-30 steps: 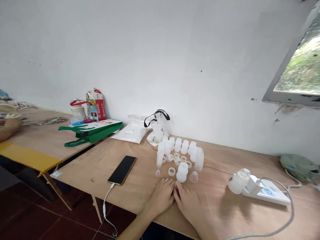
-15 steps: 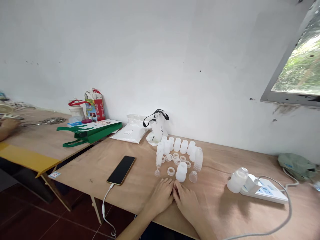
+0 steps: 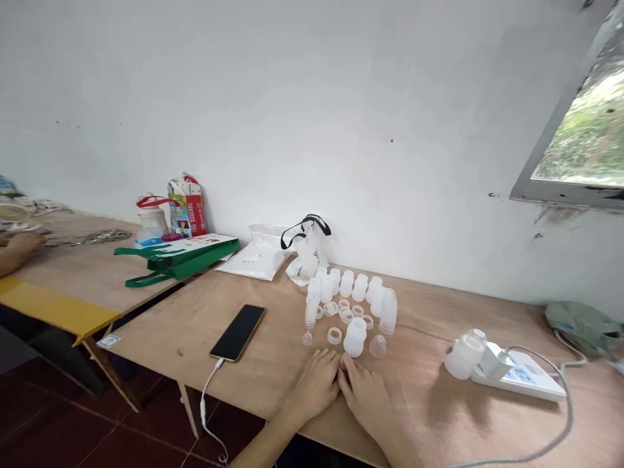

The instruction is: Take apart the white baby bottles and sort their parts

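Observation:
My left hand (image 3: 318, 383) rests palm down on the wooden table, fingers stretched forward and holding nothing. Touching it at the fingertips, my right hand (image 3: 363, 393) also lies on the tabletop, empty, its fingers loosely bent. Just beyond them stands a frosted white baby bottle (image 3: 355, 337). Left of that bottle is a screw ring (image 3: 334, 335), and farther left a small clear bottle nipple (image 3: 307, 338). A clear dome cap (image 3: 377, 346) sits to its right. Several more rings (image 3: 346, 314) lie behind, ringed by several upright bottles (image 3: 361, 286) and a stack of clear caps (image 3: 388, 312).
A phone (image 3: 238, 333) on a white cable lies to the left. White power strip (image 3: 521, 374) and another bottle (image 3: 465, 354) are at right. A white pouch (image 3: 256, 253), a drawstring bag (image 3: 307, 253) and a green bag (image 3: 185, 257) lie behind. A co-worker's hand (image 3: 22, 247) shows far left.
The view has shifted very slightly. My hands and the bottle parts stay where they were.

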`<state>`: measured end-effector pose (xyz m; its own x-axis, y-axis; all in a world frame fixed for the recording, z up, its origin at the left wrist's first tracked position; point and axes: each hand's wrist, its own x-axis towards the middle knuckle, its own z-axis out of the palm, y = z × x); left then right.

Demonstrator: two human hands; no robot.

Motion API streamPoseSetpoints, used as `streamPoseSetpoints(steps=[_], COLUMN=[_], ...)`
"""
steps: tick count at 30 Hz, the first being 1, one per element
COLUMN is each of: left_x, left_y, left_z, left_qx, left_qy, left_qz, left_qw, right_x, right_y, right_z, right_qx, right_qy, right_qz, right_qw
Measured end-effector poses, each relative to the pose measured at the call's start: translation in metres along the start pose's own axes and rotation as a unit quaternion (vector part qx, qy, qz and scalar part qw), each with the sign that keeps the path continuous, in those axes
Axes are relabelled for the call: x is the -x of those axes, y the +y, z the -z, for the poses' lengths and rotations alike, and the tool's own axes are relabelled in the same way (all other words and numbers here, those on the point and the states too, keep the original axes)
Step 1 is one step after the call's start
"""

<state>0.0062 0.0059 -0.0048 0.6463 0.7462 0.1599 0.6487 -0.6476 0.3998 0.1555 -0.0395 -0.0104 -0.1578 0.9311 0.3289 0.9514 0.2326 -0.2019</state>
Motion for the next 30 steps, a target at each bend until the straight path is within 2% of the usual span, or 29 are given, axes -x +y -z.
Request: streamPoseSetpoints(steps=[4,9,13,18,22,26,30], left_x=[-0.001,-0.001,0.0,-0.001,-0.002,-0.004,-0.01], left_y=[0.003,0.004,-0.003,-0.005,-0.005,-0.005,0.001], left_z=[0.002,0.004,-0.006,-0.011,0.0,0.013,0.023], left_qx=[-0.011,-0.06,-0.099,-0.107,-0.069,-0.04,-0.054], left_qy=[0.017,0.122,0.169,0.11,0.055,0.015,-0.002], left_qz=[0.016,0.103,0.101,0.121,0.162,0.167,0.175], left_qw=[1.0,0.985,0.975,0.981,0.983,0.985,0.983], right_x=[0.0,0.0,0.0,0.0,-0.001,0.0,0.0], right_y=[0.001,0.001,-0.001,-0.002,-0.003,-0.005,-0.006], right_z=[-0.002,-0.002,0.001,0.003,0.005,0.009,0.01], right_qx=[-0.002,-0.007,-0.008,-0.007,-0.008,-0.004,0.008], right_qy=[-0.001,-0.002,0.0,-0.011,-0.016,-0.02,-0.024], right_qz=[0.001,0.005,0.008,0.009,0.01,0.008,0.0], right_qw=[1.0,1.0,1.0,1.0,1.0,1.0,1.0])
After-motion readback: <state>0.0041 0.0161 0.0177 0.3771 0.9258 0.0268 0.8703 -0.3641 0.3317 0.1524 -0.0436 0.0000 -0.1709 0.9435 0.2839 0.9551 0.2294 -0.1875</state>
